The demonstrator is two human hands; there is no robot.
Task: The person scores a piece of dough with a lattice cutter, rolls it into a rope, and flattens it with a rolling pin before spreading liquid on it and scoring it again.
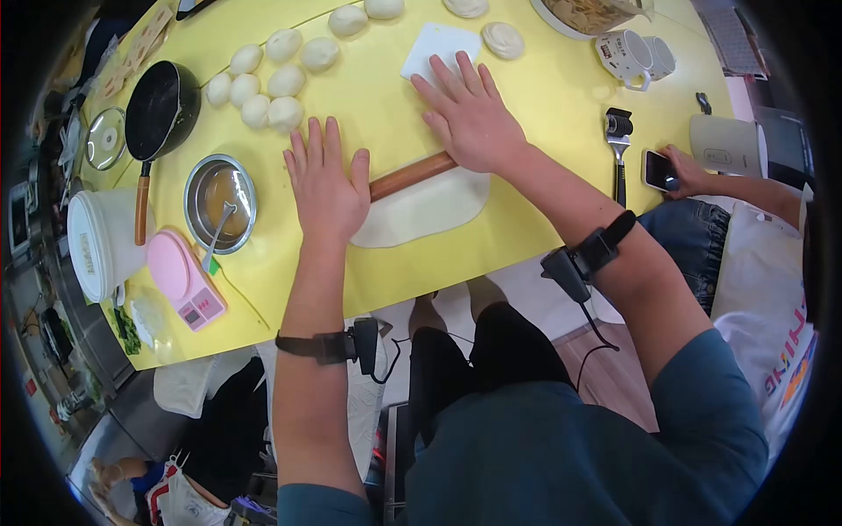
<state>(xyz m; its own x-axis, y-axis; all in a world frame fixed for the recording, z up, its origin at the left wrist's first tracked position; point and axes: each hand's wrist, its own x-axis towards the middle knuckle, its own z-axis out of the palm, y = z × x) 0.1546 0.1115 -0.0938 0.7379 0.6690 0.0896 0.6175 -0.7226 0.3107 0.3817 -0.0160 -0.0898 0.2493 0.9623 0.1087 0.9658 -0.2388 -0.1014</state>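
Note:
A wooden rolling pin (pixel 412 175) lies slantwise across a flat, oblong sheet of dough (pixel 430 210) on the yellow table. Over the pin's left end rests my left hand (pixel 329 188), palm down with fingers stretched out. My right hand (pixel 474 123) lies flat over the other end, its fingers spread toward a white dough scraper (pixel 441 51). Both palms hide the pin's ends. Beyond my left hand sit several round dough balls (pixel 285 81). Two coiled dough pieces, one of them a swirl (pixel 503 40), lie past the scraper.
At left are a black pan (pixel 162 110), a metal bowl (pixel 203 188) with liquid and a spoon, a pink scale (pixel 171 263) and a white tub (pixel 83 241). Mugs (pixel 624 57) and a roller cutter (pixel 619 131) stand right. Another person's hand (pixel 688 171) holds a phone (pixel 658 169).

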